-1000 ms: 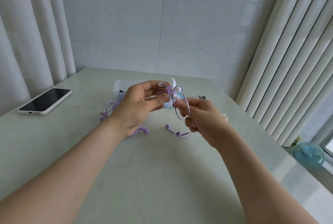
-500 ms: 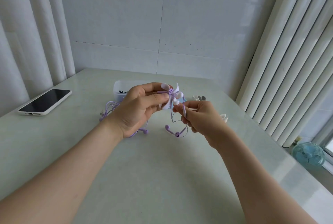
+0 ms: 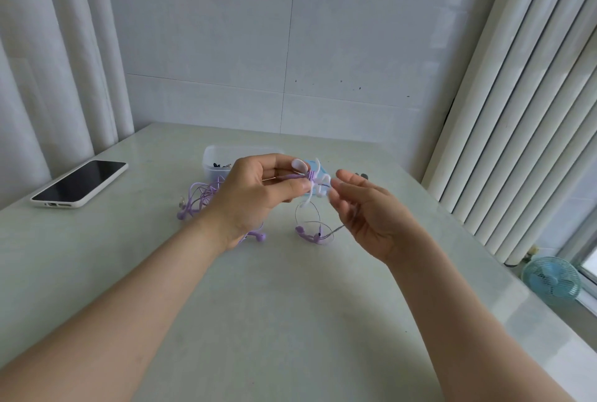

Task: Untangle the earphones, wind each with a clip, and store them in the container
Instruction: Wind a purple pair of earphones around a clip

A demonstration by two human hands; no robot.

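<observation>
Left hand [image 3: 255,198]: fingers pinching white clip [image 3: 318,182], purple cord [image 3: 310,175] wound on it.
Right hand [image 3: 371,220]: fingers loosely spread, 3 o'clock of clip.
Earbuds [image 3: 310,235]: on bench [image 3: 290,320], 6 o'clock of clip.

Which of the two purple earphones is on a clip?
The held earphones: the left hand pinches them, wound round the white clip, buds hanging. The loose earphones lie on the table by the container.

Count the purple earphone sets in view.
2. One set is partly wound on the clip pinched in the left hand, buds hanging below; the other set lies tangled on the table behind that hand. The container may hide more.
</observation>
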